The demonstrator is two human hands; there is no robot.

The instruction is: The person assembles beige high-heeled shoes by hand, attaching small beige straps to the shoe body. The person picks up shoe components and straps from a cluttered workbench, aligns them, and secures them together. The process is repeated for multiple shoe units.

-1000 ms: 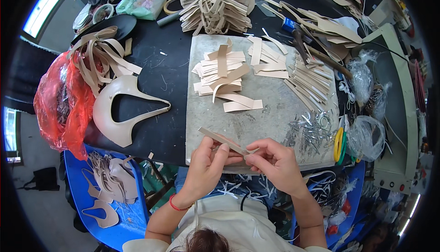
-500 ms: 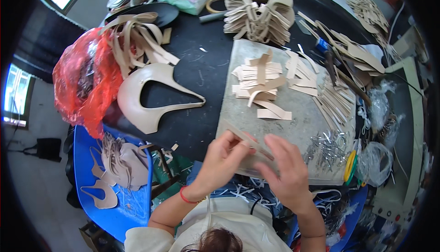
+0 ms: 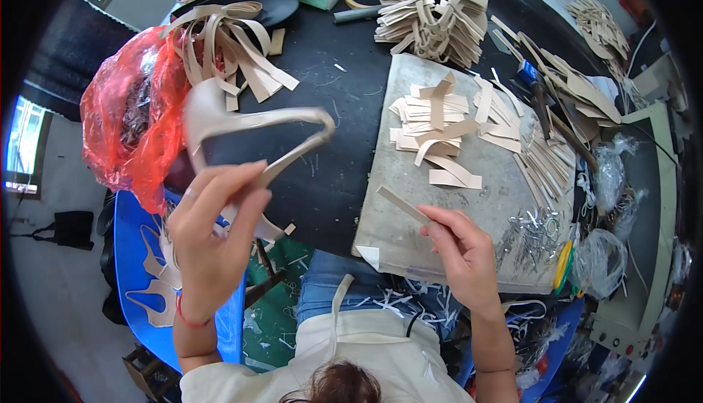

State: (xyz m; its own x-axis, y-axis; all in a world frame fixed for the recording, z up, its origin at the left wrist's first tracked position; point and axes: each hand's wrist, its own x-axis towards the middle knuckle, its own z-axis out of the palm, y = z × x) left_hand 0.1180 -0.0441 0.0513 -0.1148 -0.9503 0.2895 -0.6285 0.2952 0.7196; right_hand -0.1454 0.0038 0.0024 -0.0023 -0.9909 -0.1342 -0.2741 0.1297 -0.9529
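My left hand (image 3: pixel 216 249), wearing a red cord bracelet, pinches one arm of a curved beige leather-like panel (image 3: pixel 282 118). The panel is tilted up off the black table, its narrow joined end pointing right and its wide left part blurred. Between the thumb and fingers of my right hand (image 3: pixel 466 256) is a thin beige strip (image 3: pixel 400 203), slanting up and left above the grey stone-like board (image 3: pixel 410 227). On the board lies a loose heap of short beige strips (image 3: pixel 432 121), beyond my right hand. A small white triangular scrap (image 3: pixel 370 257) lies at the board's near left corner.
Stacked curved panels (image 3: pixel 432 7) stand at the back. Metal rings and hooks (image 3: pixel 531 238), yellow-and-green-handled scissors (image 3: pixel 564 266) and a hammer-like tool (image 3: pixel 540 102) lie at right. A red plastic bag (image 3: pixel 121 121) and long strips (image 3: pixel 242 47) sit left, above a blue chair (image 3: pixel 146 330).
My left hand has left the strip, moved left and lifted the curved panel off the table. The strip is now in my right hand alone, held slightly to the right.
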